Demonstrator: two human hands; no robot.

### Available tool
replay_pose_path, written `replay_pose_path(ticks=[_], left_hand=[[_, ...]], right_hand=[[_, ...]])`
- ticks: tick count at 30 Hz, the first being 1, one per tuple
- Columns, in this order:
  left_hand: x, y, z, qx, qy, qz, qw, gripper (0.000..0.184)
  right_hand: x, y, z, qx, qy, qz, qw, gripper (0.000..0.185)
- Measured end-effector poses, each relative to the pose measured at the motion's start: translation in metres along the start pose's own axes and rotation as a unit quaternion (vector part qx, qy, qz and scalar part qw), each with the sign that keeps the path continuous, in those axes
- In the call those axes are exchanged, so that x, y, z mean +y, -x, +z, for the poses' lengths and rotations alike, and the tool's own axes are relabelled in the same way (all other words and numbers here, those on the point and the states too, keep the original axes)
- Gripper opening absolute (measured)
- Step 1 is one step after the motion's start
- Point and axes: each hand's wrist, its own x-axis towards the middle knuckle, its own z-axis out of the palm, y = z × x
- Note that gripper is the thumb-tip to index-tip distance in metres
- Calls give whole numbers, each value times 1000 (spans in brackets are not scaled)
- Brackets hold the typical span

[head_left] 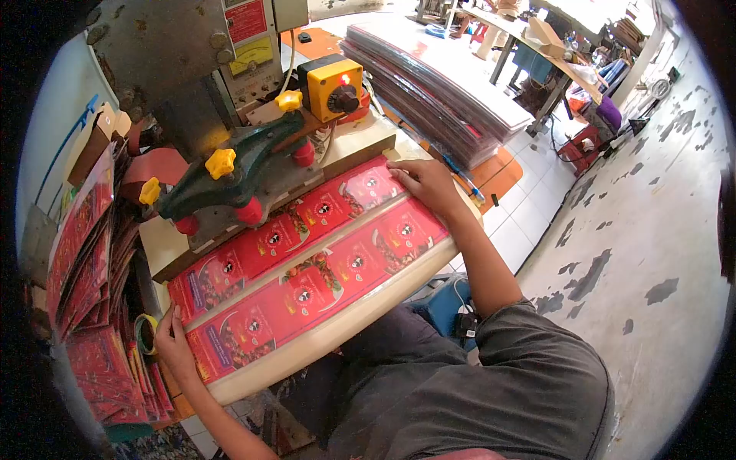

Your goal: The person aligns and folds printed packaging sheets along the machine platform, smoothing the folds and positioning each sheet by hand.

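A red printed plastic sheet point(356, 262) with food pictures and round logos lies flat on the cream bed point(337, 326) of a press. A pale strip runs lengthwise between its two printed rows. My left hand point(175, 349) holds the sheet's left end, thumb and fingers close together at the edge. At the far right end, my right hand point(431, 184) has its fingers and thumb on the upper corner, gripping it. Just behind the sheet sits the machine's dark green clamp bracket point(230, 172) with yellow knobs point(220, 163) and red feet. Parts of the fingertips are hard to see.
A yellow control box point(331, 88) with a black dial and lit red lamp is on the machine. Stacked flat sheets point(437, 84) stand behind at right. Bundles of red printed pieces point(103, 376) lie at left, beside a tape roll point(144, 334). A peeling wall point(629, 253) borders the right.
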Motion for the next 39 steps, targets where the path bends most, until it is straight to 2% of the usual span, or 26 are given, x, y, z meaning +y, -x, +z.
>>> replay_pose_path(ticks=[6,15,18,19,22,23,25,27,32,34,39], left_hand=[[-3,-1,0,-5,10,-4,1000,38],[-10,-2,1,-16,-18,19,1000,43],[-1,1,-2,-24,-36,-9,999,43],[1,-1,-1,-18,-34,-6,999,44],[5,-2,0,-15,-39,-6,999,45],[6,-3,1,-11,-36,2,999,46],[5,-3,1,-11,-31,-3,999,47],[11,-3,0,-19,-46,-40,998,49],[4,-4,1,-3,-45,-3,999,51],[20,-2,-1,-18,-32,-67,997,50],[11,-4,0,-14,-40,-52,998,47]], right_hand=[[0,0,1,-3,-10,24,1000,29],[-4,1,0,17,-7,5,1000,28],[3,2,4,13,-12,13,1000,28],[2,2,2,22,-12,-22,999,27],[-7,3,0,12,-24,14,1000,29],[-4,1,3,34,3,-17,999,30],[-7,0,0,-2,9,37,999,30],[-7,-1,0,-3,6,30,1000,29],[-1,-1,6,17,1,14,1000,29],[0,-1,7,13,4,20,1000,29],[-1,0,7,26,-15,0,1000,29]])
